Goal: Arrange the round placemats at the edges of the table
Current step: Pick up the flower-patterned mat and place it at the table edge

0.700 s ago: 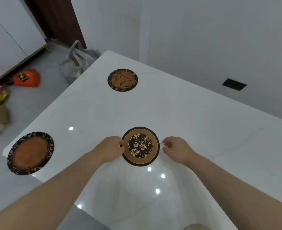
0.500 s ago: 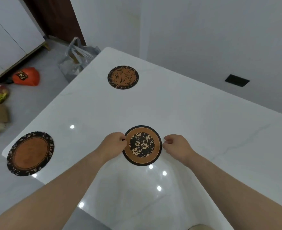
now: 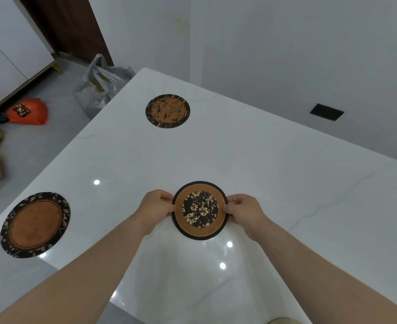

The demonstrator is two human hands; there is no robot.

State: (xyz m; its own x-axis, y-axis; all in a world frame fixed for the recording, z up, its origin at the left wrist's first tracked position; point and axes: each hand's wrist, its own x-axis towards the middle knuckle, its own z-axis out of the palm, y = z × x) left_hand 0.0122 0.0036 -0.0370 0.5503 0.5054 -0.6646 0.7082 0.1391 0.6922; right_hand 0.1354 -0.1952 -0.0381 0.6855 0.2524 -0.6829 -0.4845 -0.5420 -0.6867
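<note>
Hands first: your left hand (image 3: 156,206) and right hand (image 3: 242,210) are both pinching the flower-centre placemat (image 3: 200,210), fingers closed on its rim from opposite sides, so the mat is sitting right between the two grips, just below the middle of the frame. Left fingers (image 3: 169,198) are gripping the mat's left edge and right fingers (image 3: 227,208) are gripping its right edge, with the black floral middle fully showing between them. Can't really tell if the mat is lying flat on the white table (image 3: 286,183) or lifted slightly off it.

You've got two other mats lying on that table too. The leaf-border placemat (image 3: 35,225) is sitting at the lower left of the frame, hanging slightly past the table's corner. The branch-pattern placemat (image 3: 167,111) is lying up in the upper middle, near the table's far left edge. Both are well apart from your hands.
</note>
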